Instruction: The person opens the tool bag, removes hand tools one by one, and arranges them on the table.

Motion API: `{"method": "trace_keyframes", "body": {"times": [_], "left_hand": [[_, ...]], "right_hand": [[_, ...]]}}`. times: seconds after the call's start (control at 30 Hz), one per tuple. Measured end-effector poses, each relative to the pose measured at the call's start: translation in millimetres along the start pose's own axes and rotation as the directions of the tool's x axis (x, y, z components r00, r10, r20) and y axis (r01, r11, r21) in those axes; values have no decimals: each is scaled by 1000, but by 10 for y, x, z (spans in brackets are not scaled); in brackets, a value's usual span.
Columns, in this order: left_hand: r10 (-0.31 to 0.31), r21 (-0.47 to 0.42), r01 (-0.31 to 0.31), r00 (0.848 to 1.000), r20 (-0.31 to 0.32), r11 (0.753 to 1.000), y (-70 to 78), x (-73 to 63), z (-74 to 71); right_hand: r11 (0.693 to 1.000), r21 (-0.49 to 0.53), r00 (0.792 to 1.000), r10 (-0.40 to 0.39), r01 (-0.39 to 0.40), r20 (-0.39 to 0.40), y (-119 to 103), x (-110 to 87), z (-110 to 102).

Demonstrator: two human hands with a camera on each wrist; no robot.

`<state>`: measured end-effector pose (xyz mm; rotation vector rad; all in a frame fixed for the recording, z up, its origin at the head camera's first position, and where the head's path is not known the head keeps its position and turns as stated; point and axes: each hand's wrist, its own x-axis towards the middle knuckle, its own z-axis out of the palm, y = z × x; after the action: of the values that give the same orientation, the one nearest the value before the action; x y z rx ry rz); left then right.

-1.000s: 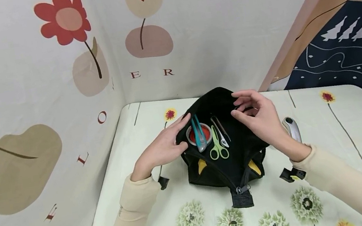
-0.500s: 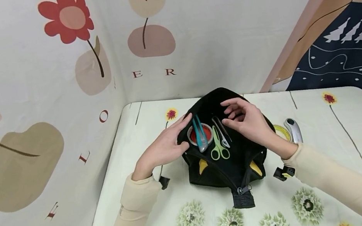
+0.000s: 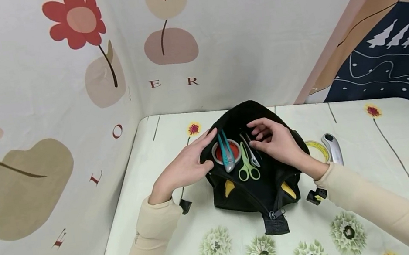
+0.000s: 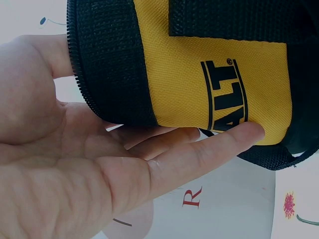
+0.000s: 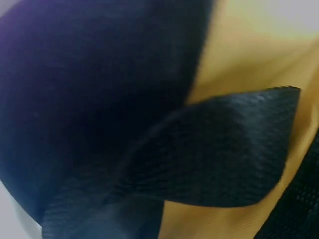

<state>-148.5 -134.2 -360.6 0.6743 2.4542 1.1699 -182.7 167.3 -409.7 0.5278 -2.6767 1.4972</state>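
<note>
A black and yellow zip tool bag (image 3: 239, 199) lies with its mouth spread wide, "ALT" lettering showing on its yellow side in the left wrist view. My left hand (image 3: 184, 168) holds the bag's left wall, thumb at the zip edge and long fingers along the outside. My right hand (image 3: 280, 145) is over the opening, fingers loosely bent, nothing visibly held. Inside are a teal utility knife (image 3: 226, 153), a roll of tape (image 3: 236, 151) with a red core, green-handled scissors (image 3: 248, 171) and a slim black-and-white tool (image 3: 251, 155) close to the right fingertips.
Right of the bag, partly behind my right wrist, are a yellow ring-shaped roll (image 3: 320, 149) and a silver-grey tool with a dark round button (image 3: 332, 146). A flower-print cloth covers the table (image 3: 372, 190). Patterned fabric walls (image 3: 235, 70) rise behind and at the left.
My right hand has moved left from the bag's right wall to over the contents. The yellow roll has come into sight behind it. My left hand stays in place.
</note>
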Motion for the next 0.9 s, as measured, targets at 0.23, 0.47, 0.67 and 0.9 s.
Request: {"method": "trace_keyframes", "body": {"times": [0.23,0.47,0.67,0.9], "left_hand": [[7,14,-7,1000,-5,1000,2,-2,-6],[13,19,-13,1000,-8,1000,4,-4,-1],[9,21,-9,1000,-9,1000,2,-4,2],[1,27,0,1000,-7,1000,-5,0,1]], "right_hand": [[1000,-30,1000,-9,9,24,86,-20,92],[999,-48,1000,-4,5,26,148,-32,140],[998,-63,999,-6,8,34,188,-33,175],[997,-81,999,1,2,45,252,-41,233]]}}
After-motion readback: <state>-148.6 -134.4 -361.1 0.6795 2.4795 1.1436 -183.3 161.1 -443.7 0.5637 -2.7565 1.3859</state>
